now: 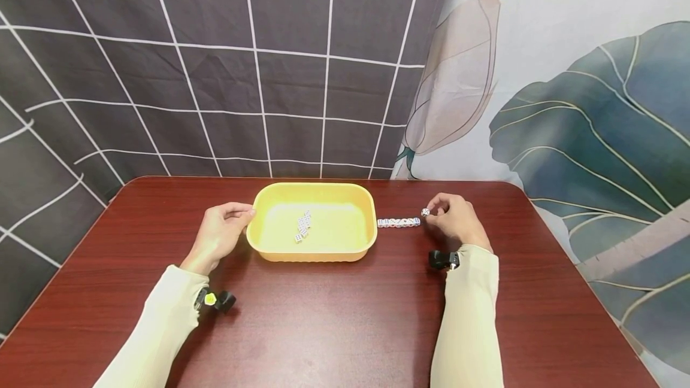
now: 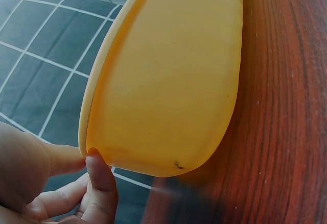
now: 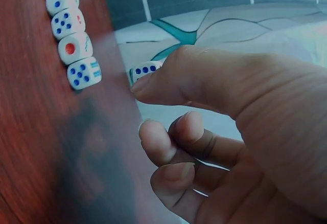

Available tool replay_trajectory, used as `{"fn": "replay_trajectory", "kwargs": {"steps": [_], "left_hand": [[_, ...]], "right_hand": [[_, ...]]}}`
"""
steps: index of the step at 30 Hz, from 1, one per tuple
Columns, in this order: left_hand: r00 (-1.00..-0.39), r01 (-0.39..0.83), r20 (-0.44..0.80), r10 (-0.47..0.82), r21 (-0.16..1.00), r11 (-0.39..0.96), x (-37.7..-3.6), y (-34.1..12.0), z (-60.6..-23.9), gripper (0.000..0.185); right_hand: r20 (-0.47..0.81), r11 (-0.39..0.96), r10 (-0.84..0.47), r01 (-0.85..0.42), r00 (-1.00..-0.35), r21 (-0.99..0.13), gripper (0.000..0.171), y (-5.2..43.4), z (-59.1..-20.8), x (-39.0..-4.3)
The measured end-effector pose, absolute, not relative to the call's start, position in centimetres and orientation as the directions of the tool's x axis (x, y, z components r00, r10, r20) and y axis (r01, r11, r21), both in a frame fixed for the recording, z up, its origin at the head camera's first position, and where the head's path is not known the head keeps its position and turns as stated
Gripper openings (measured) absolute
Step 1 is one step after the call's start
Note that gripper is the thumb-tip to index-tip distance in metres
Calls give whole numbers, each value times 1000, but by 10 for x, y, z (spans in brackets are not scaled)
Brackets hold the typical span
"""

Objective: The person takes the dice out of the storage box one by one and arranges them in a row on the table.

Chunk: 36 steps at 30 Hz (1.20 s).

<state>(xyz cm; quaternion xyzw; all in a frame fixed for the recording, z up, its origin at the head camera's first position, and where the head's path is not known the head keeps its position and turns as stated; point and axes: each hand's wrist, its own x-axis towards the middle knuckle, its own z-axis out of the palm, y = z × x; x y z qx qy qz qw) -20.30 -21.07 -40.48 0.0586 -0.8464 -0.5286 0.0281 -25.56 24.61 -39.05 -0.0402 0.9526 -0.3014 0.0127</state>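
A yellow plastic basin point(image 1: 309, 255) sits on the table, with several white dice point(image 1: 305, 223) in a loose cluster on its floor. My left hand point(image 1: 218, 231) pinches the basin's left rim between thumb and finger, seen close up at the rim corner in the left wrist view. Between thumb and index finger, my right hand point(image 1: 456, 219) holds one white die point(image 3: 145, 70) with blue pips showing. That die is just beyond the right end of a straight row of dice point(image 1: 399, 222), which runs from beside the basin's right wall. The other right fingers curl loosely below.
The reddish-brown wooden table point(image 1: 323, 328) ends at a dark grid-patterned cloth point(image 1: 291, 82) behind. A leaf-patterned curtain point(image 1: 582, 154) hangs along the right. Each wrist wears a small black camera point(image 1: 223, 301).
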Motion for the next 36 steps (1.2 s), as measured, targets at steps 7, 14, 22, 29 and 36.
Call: {"fn": "replay_trajectory", "kwargs": {"steps": [7, 14, 22, 29, 36], "left_hand": [[-991, -62, -3, -133, 894, 444, -203, -211, -406, 34], [-991, -70, -9, -137, 893, 445, -203, -212, -405, 34], [-991, -68, -10, -130, 893, 446, -203, -212, -405, 34], [-991, -72, -14, -131, 891, 449, -203, -211, -404, 35], [-991, -76, -19, -131, 890, 449, -204, -211, -404, 35]], "right_hand": [[-53, 820, -55, -15, -997, -573, 13, 248, -398, -259], [-92, 816, -40, 21, -995, -578, 13, 248, -407, -262], [-87, 831, -68, -8, -994, -557, 11, 246, -410, -263], [-107, 833, -69, 2, -992, -553, 11, 245, -409, -264], [-108, 829, -89, -14, -990, -559, 11, 245, -410, -264]]}}
